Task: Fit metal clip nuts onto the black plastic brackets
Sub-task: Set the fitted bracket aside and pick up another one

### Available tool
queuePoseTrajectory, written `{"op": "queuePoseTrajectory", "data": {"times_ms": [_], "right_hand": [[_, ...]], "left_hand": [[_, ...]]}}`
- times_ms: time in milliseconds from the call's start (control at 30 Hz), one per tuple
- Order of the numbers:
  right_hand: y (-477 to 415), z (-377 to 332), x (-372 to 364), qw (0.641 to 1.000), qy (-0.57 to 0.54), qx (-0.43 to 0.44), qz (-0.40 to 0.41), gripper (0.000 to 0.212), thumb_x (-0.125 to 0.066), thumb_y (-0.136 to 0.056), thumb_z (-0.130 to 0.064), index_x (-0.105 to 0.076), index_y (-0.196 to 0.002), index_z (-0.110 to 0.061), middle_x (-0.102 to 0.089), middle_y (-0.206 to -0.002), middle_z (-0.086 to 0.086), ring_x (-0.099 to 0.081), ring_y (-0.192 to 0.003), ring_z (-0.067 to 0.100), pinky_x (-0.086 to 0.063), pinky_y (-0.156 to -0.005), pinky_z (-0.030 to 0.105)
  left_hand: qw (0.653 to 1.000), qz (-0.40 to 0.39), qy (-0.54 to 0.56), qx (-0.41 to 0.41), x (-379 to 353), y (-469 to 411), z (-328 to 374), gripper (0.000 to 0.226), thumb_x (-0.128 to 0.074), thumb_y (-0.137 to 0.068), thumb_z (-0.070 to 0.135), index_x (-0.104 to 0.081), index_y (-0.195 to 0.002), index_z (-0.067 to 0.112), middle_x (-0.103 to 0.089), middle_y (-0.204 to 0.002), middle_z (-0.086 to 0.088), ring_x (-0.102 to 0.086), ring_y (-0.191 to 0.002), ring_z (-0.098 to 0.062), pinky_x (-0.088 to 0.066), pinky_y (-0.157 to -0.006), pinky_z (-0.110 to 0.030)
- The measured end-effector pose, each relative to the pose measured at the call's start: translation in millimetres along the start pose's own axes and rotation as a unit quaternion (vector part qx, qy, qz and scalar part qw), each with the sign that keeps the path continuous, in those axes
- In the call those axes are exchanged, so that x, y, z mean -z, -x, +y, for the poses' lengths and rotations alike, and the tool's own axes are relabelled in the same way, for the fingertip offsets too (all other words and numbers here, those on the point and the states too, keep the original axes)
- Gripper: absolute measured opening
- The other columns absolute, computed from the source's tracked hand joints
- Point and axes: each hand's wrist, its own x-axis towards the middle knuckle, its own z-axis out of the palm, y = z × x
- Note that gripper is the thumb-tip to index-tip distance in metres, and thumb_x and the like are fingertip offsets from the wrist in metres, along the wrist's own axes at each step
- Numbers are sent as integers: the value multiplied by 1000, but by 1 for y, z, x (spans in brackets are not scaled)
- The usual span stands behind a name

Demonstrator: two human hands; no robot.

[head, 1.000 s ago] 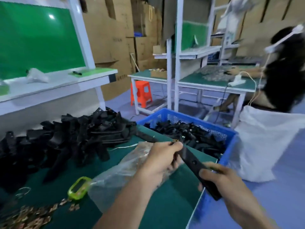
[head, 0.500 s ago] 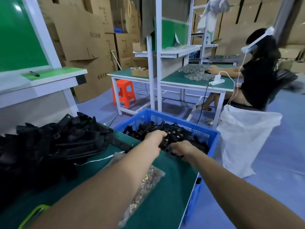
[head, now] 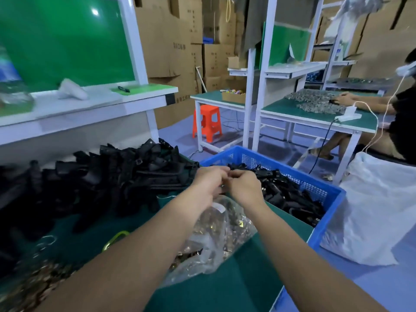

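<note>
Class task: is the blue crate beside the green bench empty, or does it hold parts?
It holds parts. The blue crate has black plastic brackets piled inside, though not up to its rim.

Black plastic brackets (head: 108, 174) are lying heaped in a long tangled pile along the back left of the green bench (head: 236, 278), and more are filling the blue basket (head: 328, 212) at its right edge. Brass-coloured clip nuts (head: 222, 228) are sitting in a crumpled clear bag (head: 209, 262) mid-bench, others scattered loose at the near left
</note>
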Motion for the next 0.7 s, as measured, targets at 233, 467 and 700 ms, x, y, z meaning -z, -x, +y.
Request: {"op": "queuePoseTrajectory", "data": {"times_ms": [233,467,700], "right_hand": [[38,-77,-96,961,70,87,-252,13,-67,-67,-20,-77,-76,-23,-71,-67,-9,-63,-67,18,-49,-65,33],[78,-106,-223,896,170,125,-390,34,-73,-85,-27,-74,-119,-29,-68,-125,-4,-61,-109,16,-47,-79,27],[110,-115,-327,848,267,166,-426,75,-64,-96,-32,-25,-160,-29,-61,-123,5,-60,-67,13,-42,-51,24]], "left_hand": [[988,89,-84,-95,153,49,18,35,-58,-86,-15,-77,-80,14,-78,-91,-13,-74,-76,-22,-62,-62,-32],[942,297,-135,-78,310,92,-8,8,-85,-81,14,-80,-74,13,-76,-68,-6,-66,-49,-16,-49,-49,-20],[879,433,-192,-58,418,134,-59,19,-71,-93,26,-77,-111,26,-74,-102,14,-67,-85,-6,-49,-77,-19]]}}
